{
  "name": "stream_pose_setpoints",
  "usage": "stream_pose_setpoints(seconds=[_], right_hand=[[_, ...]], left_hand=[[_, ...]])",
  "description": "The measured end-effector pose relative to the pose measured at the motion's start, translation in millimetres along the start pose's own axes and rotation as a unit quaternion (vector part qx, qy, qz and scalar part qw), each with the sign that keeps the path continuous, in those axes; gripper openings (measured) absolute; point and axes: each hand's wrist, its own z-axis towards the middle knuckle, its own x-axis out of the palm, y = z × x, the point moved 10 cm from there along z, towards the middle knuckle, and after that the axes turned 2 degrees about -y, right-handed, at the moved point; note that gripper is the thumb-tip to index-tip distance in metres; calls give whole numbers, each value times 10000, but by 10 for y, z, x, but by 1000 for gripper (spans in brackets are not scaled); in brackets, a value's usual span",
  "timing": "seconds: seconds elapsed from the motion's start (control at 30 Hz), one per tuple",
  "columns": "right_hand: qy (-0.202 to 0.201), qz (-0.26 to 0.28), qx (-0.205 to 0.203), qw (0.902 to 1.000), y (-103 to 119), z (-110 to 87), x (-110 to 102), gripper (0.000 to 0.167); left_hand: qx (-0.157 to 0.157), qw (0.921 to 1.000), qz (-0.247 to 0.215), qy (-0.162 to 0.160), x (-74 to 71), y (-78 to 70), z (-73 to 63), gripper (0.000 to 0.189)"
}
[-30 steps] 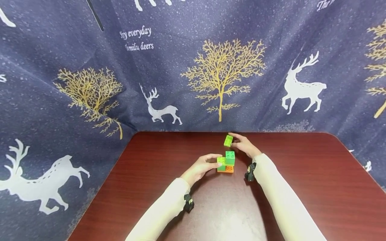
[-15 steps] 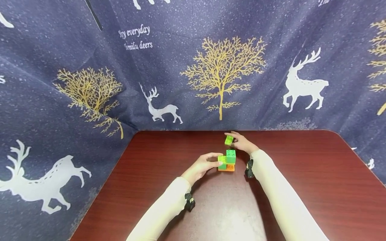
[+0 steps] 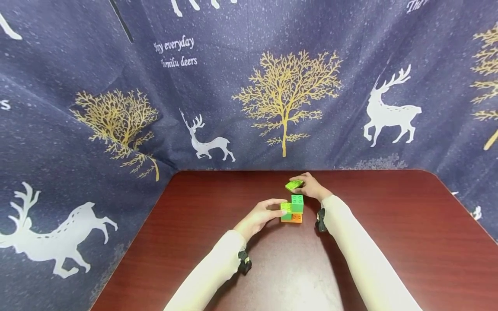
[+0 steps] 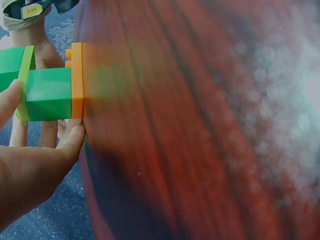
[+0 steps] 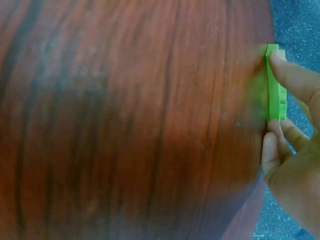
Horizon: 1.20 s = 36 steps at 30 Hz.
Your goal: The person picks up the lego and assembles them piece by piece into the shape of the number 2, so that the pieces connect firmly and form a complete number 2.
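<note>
Four-piece stack (image 3: 296,207): already joined, gripped in left hand (image 3: 258,218)
Loose lime plate (image 3: 293,185): pinched by right hand (image 3: 313,188), not yet attached

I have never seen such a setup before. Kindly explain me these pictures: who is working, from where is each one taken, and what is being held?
These are a person's bare hands, not a machine. The wide picture is taken from the head, looking forward and down; the two close ones come from the left and right wrists. On the dark red table is a small brick stack: an orange plate at the bottom, then a lower green brick, a lime plate and an upper green brick. The left hand holds this stack. The right hand pinches a separate lime piece beyond it.
</note>
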Motion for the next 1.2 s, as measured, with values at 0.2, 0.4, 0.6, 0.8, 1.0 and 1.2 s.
stream_pose_setpoints(seconds=[0.2,0.4,0.6,0.8,1.0,1.2], right_hand=[[-269,-365,-273,9986,36,3,-55,36],[-391,-537,-402,9970,74,-32,-83,36],[-477,-628,-450,9959,97,-85,-88,31],[-628,-609,-460,9951,85,-125,-136,31],[-714,-339,-135,9968,-7,-135,-192,32],[-782,-247,-277,9962,37,-178,-250,31]], left_hand=[[17,10000,-85,-34,4,-2,-6,44],[28,9999,-78,-59,-5,-11,-12,43],[31,10000,-59,-34,3,-13,-19,46],[59,10000,-66,-37,9,-3,-11,44],[67,10000,-2,-19,15,-8,-10,44],[28,10000,25,-78,3,-14,-16,41]])
